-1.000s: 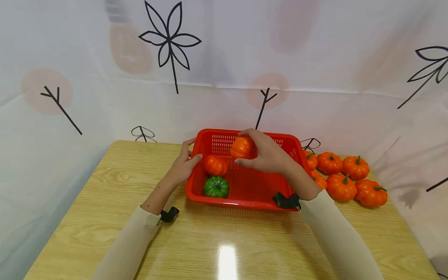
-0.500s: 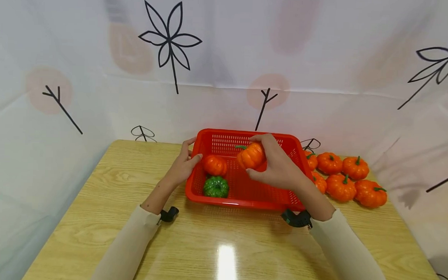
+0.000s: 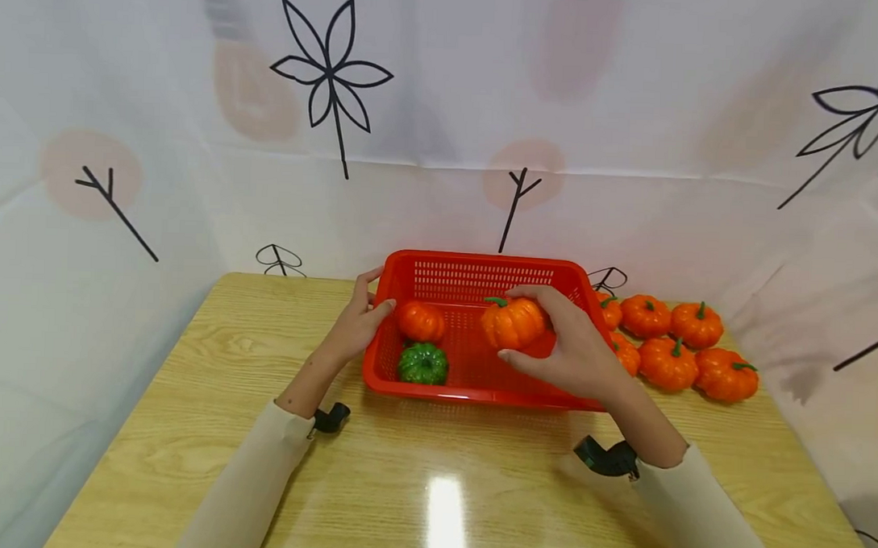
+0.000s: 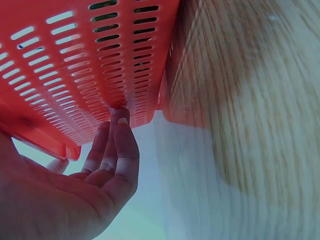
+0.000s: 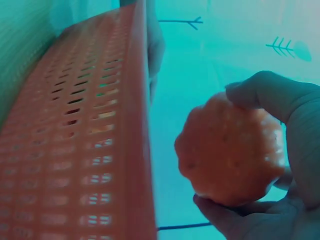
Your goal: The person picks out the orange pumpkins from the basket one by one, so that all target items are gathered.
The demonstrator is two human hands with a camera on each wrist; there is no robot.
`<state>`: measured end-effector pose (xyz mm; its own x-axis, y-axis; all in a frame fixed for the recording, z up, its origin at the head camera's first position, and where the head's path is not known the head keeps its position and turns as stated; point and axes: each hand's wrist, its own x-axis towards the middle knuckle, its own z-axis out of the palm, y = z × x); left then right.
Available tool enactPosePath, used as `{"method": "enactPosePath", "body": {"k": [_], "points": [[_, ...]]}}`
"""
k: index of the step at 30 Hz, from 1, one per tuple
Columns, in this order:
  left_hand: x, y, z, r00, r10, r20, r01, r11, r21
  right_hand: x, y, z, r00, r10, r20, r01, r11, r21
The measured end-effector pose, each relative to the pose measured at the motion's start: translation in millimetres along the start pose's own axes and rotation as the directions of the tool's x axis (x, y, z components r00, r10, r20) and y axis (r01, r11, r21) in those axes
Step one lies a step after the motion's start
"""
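Observation:
A red plastic basket [image 3: 483,259] with slotted walls stands toward the table's back. My left hand [image 3: 355,327] grips its left side, thumb at the rim; in the left wrist view the fingers [image 4: 120,145] reach up against the slotted outer wall. My right hand [image 3: 578,347] holds a small orange pumpkin [image 3: 511,325] between thumb and fingers, over the right half of the basket, green stem pointing left. The right wrist view shows this pumpkin's ribbed underside [image 5: 230,155] higher than the basket rim. Inside, at the left end, lie a red-orange pumpkin [image 3: 420,322] and a green pumpkin [image 3: 424,364].
Several orange pumpkins [image 3: 668,364] are grouped in two rows on the wooden table [image 3: 329,496], just right of the basket. A white cloth [image 3: 441,209] with printed plants hangs behind and along the sides.
My right hand has drawn the orange pumpkin rightward and nearer to me above the basket, its stem turning into view. The left hand and basket stay in place.

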<state>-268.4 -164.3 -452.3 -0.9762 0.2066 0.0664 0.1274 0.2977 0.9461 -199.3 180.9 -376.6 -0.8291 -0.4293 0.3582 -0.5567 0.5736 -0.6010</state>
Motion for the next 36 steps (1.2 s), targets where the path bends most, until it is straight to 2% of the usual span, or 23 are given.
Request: {"method": "enactPosePath", "body": {"k": [4,12,19,28,32,36], "points": [[-1.1,0.5,-0.9,1.000,0.000,0.004,0.000,1.000,-0.007,-10.8,2,0,0.999,0.006,-0.034,-0.005,0.999,0.034],[-0.5,-0.1,-2.2,1.000,-0.004,0.015,0.004,1.000,-0.016,-30.8,6,2,0.993,-0.037,-0.113,0.044,0.997,0.059],[0.5,1.0,-1.6,1.000,0.013,0.008,-0.013,1.000,-0.014,-45.1,12,-3,0.990,-0.043,-0.133,0.052,0.996,0.069],[1.4,-1.0,-1.3,1.000,-0.010,0.017,0.010,1.000,-0.027,-63.3,18,-15,0.988,-0.059,-0.142,0.066,0.997,0.042],[0.6,4.1,-2.4,0.999,-0.032,0.029,0.033,0.999,-0.035,-68.3,21,-22,0.986,-0.073,-0.150,0.081,0.995,0.050],[-6.8,21.9,-3.6,0.998,-0.048,0.044,0.049,0.998,-0.025,-74.2,25,-27,0.987,-0.067,-0.143,0.078,0.994,0.079]]}}
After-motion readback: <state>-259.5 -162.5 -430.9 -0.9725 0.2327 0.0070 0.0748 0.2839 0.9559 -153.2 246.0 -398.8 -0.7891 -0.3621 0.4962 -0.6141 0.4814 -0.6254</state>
